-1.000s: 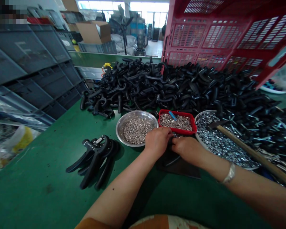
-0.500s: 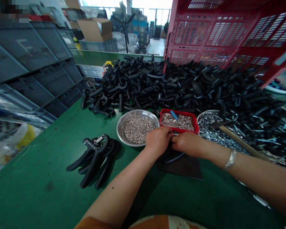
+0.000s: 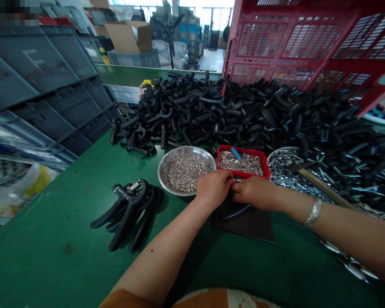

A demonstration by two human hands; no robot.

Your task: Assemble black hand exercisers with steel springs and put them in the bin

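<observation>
My left hand [image 3: 214, 187] and my right hand [image 3: 254, 191] meet fingertip to fingertip just in front of the red tray [image 3: 268, 172]. Both are closed in a pinch at the upper end of a black hand-gripper handle [image 3: 235, 213]. Its curved lower part shows beneath them; the end between my fingers is hidden. Under it lies a dark flat plate [image 3: 256, 229]. Small metal pins fill the red tray, with a blue-handled tool [image 3: 235, 154] lying on top. Left of it, a round metal bowl [image 3: 162, 177] holds small metal parts.
Black hand grippers with springs [image 3: 128, 214] lie on the green table [image 3: 67, 201] to the left. A heap of black handles [image 3: 192, 109] spans the back. A hammer [image 3: 324, 188] rests over shiny metal parts at right. Grey crates [image 3: 51, 68] and a red crate [image 3: 276, 42] stand behind.
The view has shifted very slightly. Both hands stay pinched together in the same place, with almost no visible movement.
</observation>
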